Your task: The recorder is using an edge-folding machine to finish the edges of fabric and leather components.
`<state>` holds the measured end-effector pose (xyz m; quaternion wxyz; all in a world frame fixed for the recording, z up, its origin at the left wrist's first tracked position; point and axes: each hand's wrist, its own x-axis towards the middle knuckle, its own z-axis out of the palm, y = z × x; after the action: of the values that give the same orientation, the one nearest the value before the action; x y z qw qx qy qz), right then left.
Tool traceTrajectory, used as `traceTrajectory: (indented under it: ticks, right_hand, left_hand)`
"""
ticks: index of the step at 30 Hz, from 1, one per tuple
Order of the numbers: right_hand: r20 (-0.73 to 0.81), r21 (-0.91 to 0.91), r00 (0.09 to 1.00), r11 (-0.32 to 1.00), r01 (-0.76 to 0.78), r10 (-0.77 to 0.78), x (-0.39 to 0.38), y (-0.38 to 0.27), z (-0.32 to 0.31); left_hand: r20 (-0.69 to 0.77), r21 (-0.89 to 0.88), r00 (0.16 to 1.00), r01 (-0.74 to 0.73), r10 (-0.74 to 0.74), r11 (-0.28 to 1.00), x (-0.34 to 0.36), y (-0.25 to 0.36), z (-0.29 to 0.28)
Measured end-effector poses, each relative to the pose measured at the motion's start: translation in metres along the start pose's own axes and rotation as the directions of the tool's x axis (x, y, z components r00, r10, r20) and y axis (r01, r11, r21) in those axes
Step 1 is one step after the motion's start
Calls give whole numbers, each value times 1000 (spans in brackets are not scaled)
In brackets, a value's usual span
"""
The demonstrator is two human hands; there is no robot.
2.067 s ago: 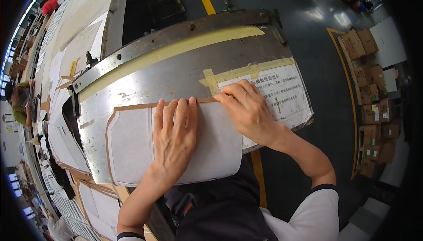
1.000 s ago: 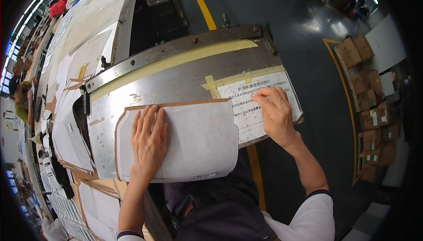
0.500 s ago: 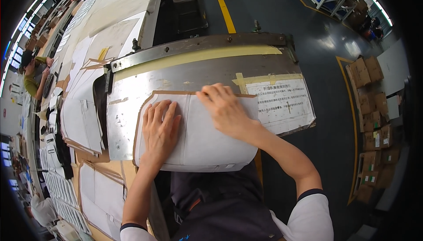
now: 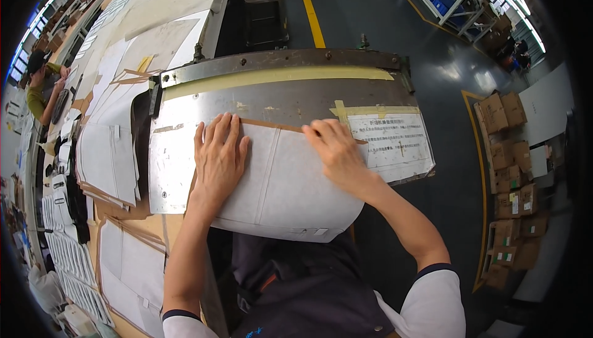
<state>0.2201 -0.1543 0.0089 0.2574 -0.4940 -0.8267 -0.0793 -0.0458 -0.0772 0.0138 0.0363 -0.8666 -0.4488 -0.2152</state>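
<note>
A light grey sheet panel (image 4: 284,180), with a seam down it and a brown strip along its far edge, lies over a metal plate (image 4: 216,106). My left hand (image 4: 219,159) rests flat on its left part, fingers stretched out and slightly spread. At the far edge, toward the right, my right hand (image 4: 341,153) is closed, its bent fingers pinching the brown strip. The fingertips there are partly hidden. The panel's near side hangs past the plate toward my apron.
A metal bar (image 4: 284,60) runs along the plate's far side. A printed sheet (image 4: 392,143) is taped at its right. Stacked panels (image 4: 108,153) lie to the left, more (image 4: 130,270) below. Another person (image 4: 43,88) sits far left. Cardboard boxes (image 4: 509,171) stand right.
My right hand has slid right along the far edge. The panel has turned slightly, its right end now lower. My left hand has moved a little farther away from me.
</note>
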Motion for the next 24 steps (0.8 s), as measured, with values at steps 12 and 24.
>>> traceTrajectory:
  ticks: [12, 24]
  right_hand:
    - [-52, 75, 922, 922, -379, 383, -93, 22, -80]
    - [482, 96, 834, 929, -357, 270, 35, 24, -38]
  left_hand:
    - [-169, -187, 968, 154, -186, 970, -17, -19, 1]
    - [-191, -827, 243, 482, -951, 289, -273, -26, 19]
